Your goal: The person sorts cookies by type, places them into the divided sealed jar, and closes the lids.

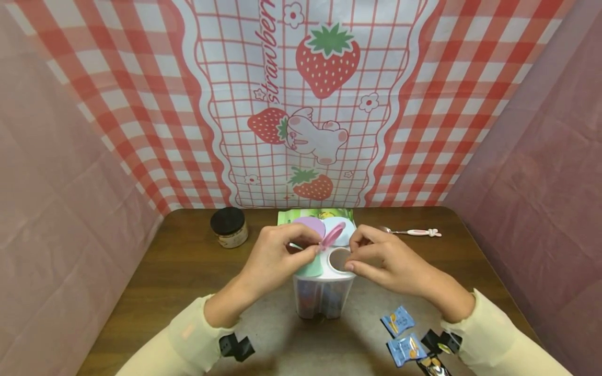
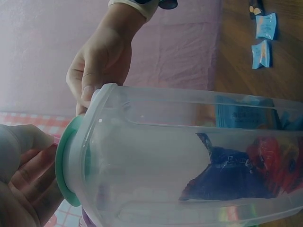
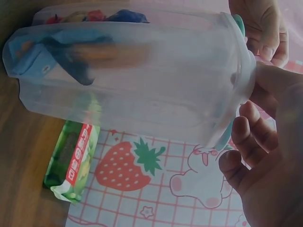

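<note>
A clear plastic storage container (image 1: 323,298) with a white top stands in the middle of the table. My left hand (image 1: 277,253) pinches its pink flip lid (image 1: 334,235), which is raised above a round opening (image 1: 338,261). At the opening's right rim is my right hand (image 1: 392,261), fingers loosely bent with nothing visible between them. The green lid (image 1: 309,267), purple lid (image 1: 311,224) and pale blue lid (image 1: 340,231) are down. Inside, a dark blue packet (image 2: 227,175) and red packets (image 2: 270,158) show. A blurred orange-brown shape (image 3: 111,53) appears above a light blue packet (image 3: 35,54).
Blue snack packets (image 1: 398,321) and a black packet (image 1: 433,365) lie at front right. A black-lidded jar (image 1: 229,228) stands back left, a white-handled spoon (image 1: 420,233) lies back right. Behind the container is a green package (image 1: 287,216), with a strawberry-print cloth (image 1: 301,68) hanging beyond.
</note>
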{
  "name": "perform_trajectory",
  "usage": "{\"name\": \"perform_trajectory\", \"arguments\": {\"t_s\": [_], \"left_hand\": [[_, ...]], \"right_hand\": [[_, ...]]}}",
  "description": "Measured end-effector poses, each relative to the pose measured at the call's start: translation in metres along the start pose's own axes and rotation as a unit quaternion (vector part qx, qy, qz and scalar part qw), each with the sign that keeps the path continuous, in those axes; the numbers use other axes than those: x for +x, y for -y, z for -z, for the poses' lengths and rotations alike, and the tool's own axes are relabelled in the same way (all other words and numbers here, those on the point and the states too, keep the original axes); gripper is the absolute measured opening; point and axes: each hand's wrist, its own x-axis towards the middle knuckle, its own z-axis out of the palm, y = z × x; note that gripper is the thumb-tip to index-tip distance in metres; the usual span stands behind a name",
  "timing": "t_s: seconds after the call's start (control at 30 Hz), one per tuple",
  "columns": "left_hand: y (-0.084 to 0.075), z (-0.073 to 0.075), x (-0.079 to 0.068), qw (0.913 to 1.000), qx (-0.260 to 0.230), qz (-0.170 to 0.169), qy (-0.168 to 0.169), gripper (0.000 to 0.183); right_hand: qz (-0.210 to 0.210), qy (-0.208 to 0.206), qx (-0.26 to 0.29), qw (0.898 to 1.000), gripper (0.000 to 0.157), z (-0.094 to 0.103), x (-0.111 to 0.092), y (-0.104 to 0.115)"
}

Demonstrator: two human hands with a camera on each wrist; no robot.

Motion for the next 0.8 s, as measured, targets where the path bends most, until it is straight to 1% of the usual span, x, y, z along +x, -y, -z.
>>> {"name": "perform_trajectory", "arguments": {"t_s": [0.13,0.27,0.33,0.4,0.5,0.6,0.67,0.8], "left_hand": [[-0.001,0.000,0.000,1.0000,-0.003,-0.001,0.000,0.011],[-0.001,0.000,0.000,1.0000,-0.004,0.002,0.001,0.011],[-0.001,0.000,0.000,1.0000,-0.005,0.003,0.001,0.011],[0.000,-0.001,-0.001,1.0000,-0.006,0.005,0.000,0.011],[0.001,-0.001,-0.001,1.0000,-0.005,0.003,-0.001,0.011],[0.001,-0.001,-0.001,1.0000,-0.003,-0.001,-0.002,0.010],[0.001,-0.001,-0.001,1.0000,-0.003,-0.004,-0.003,0.010],[0.000,-0.001,-0.001,1.0000,-0.005,-0.003,-0.003,0.010]], "right_hand": [[0.000,-0.014,0.015,1.000,0.008,0.001,-0.002,-0.001],[-0.001,-0.021,0.024,0.999,0.016,0.004,-0.007,-0.002],[-0.012,-0.018,0.031,0.999,0.021,0.007,-0.011,-0.003],[-0.033,-0.013,0.046,0.998,0.025,0.010,-0.016,-0.005],[-0.062,-0.010,0.058,0.996,0.031,0.016,-0.025,-0.010],[-0.085,-0.010,0.052,0.995,0.036,0.020,-0.036,-0.019],[-0.088,-0.011,0.041,0.995,0.039,0.021,-0.044,-0.027],[-0.096,-0.013,0.042,0.994,0.042,0.020,-0.064,-0.042]]}}
